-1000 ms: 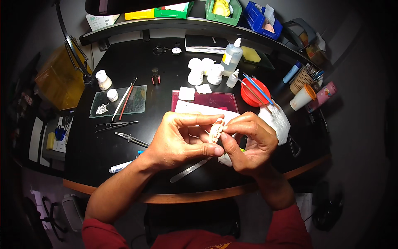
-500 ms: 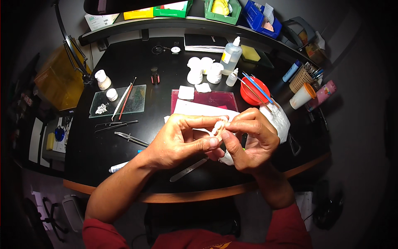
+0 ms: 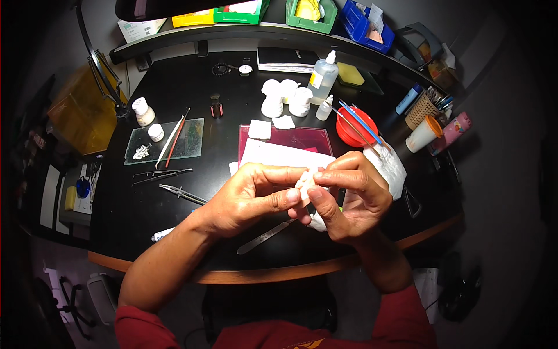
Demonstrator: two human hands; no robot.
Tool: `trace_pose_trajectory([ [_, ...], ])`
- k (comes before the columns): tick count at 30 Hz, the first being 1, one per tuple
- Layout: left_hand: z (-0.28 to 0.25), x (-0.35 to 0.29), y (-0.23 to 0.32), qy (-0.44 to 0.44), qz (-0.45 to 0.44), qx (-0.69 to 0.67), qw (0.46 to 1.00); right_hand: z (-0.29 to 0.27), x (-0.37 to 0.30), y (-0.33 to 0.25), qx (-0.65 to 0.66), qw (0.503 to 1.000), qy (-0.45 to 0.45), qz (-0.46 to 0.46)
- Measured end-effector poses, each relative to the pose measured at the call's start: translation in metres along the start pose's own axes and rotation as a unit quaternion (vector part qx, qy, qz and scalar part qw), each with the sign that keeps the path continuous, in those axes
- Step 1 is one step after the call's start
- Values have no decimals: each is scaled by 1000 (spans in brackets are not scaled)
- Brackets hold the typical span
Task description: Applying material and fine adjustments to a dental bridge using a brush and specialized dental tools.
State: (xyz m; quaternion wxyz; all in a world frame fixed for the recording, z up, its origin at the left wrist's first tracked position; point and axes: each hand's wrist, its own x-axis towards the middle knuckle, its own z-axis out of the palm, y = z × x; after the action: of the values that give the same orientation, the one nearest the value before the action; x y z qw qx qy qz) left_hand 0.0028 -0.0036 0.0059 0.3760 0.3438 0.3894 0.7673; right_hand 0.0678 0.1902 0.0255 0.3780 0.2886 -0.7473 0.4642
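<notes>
My left hand (image 3: pixel 247 189) and right hand (image 3: pixel 359 200) met on a pale dental model (image 3: pixel 306 185).
The left thumb and forefinger pinched one side, the right thumb and fingertips the other, parted only slightly, holding it above the counter (image 3: pixel 221 139).

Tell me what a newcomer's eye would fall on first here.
Probably the small pale tooth-shaped piece, brightly lit mid-picture, held between the bare left hand and the bare right hand. Next, the round red bowl right of centre with a slim blue stick across it, then the open blue plastic bin at upper right.
</notes>
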Motion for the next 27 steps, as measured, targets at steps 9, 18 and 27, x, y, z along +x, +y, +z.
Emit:
trace_pose_trajectory([
  [9,3,2,3,106,-11,50,993,-8,4,-19,97,995,-14,-9],
  [18,2,11,1,107,7,98,989,71,12,-135,752,646,106,-71],
  [27,-1,4,1,93,16,136,986,100,-12,-193,783,596,177,-3],
])
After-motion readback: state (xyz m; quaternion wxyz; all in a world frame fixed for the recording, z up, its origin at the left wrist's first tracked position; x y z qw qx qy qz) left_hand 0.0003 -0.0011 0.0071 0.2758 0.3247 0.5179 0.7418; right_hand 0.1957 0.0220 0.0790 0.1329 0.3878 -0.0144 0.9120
